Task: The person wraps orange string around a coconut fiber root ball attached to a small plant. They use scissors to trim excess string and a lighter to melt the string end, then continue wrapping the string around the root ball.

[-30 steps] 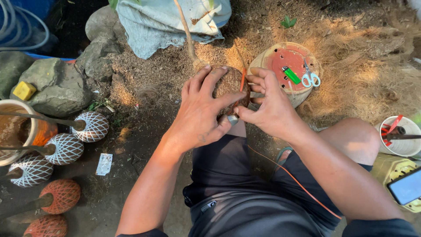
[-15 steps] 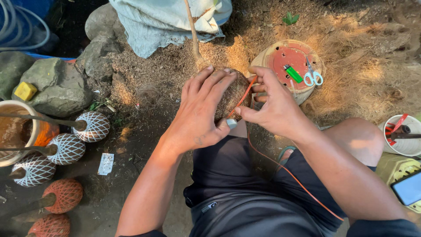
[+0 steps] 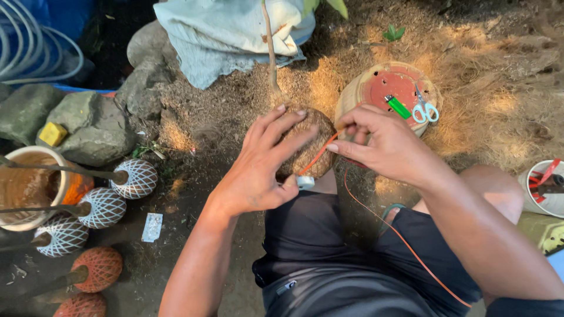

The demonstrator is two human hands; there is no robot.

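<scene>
My left hand [image 3: 261, 167] is wrapped over a brown fibre ball [image 3: 311, 147] with a thin stem rising from it, held in front of my knees. My right hand [image 3: 382, 141] pinches an orange string [image 3: 376, 214] against the ball's right side. The string trails down over my dark shorts to the lower right. A small white piece sits under my left thumb at the ball's base.
An overturned terracotta pot [image 3: 390, 88] behind the ball carries a green lighter [image 3: 398, 107] and small scissors [image 3: 424, 108]. Net-wrapped balls on stems [image 3: 103, 205] lie at left beside a brown pot [image 3: 32, 188]. Rocks, a pale cloth [image 3: 229, 26] and a white cup [image 3: 543, 188] surround me.
My right hand has drawn the orange string tighter across the ball and shifted slightly right. My left hand keeps its hold on the ball.
</scene>
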